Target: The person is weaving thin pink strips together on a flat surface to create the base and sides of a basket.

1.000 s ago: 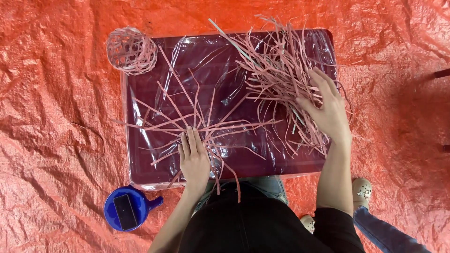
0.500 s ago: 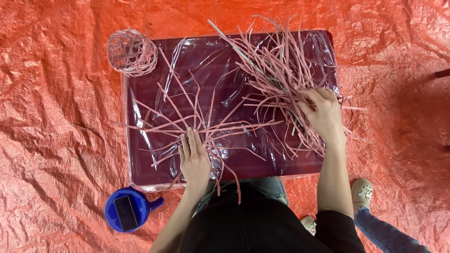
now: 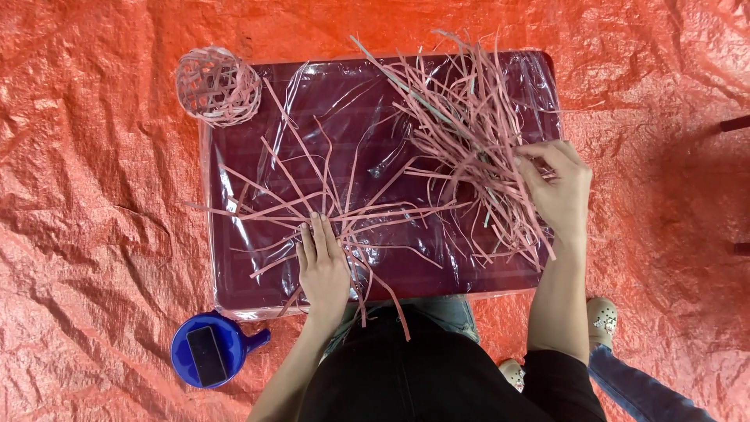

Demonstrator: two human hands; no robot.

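A dark maroon board [image 3: 258, 273] wrapped in clear plastic lies on the orange tarp. My left hand [image 3: 324, 262] presses flat, fingers together, on a crossing of pink strips [image 3: 312, 207] near the board's front edge. My right hand [image 3: 558, 187] reaches into a loose heap of pink strips [image 3: 461, 133] at the board's right side, fingers curled and pinching some of them. A woven ball of the same strips [image 3: 217, 86] sits at the board's far left corner.
A blue round object with a dark panel and short handle [image 3: 209, 350] lies on the orange tarp [image 3: 94, 211] by the board's front left corner. My feet in pale shoes [image 3: 601, 320] show at the lower right. Dark rods poke in at the right edge.
My right hand has drawn back toward me from the heap's far side and closed its fingers on strips. My left hand has stayed flat in place.
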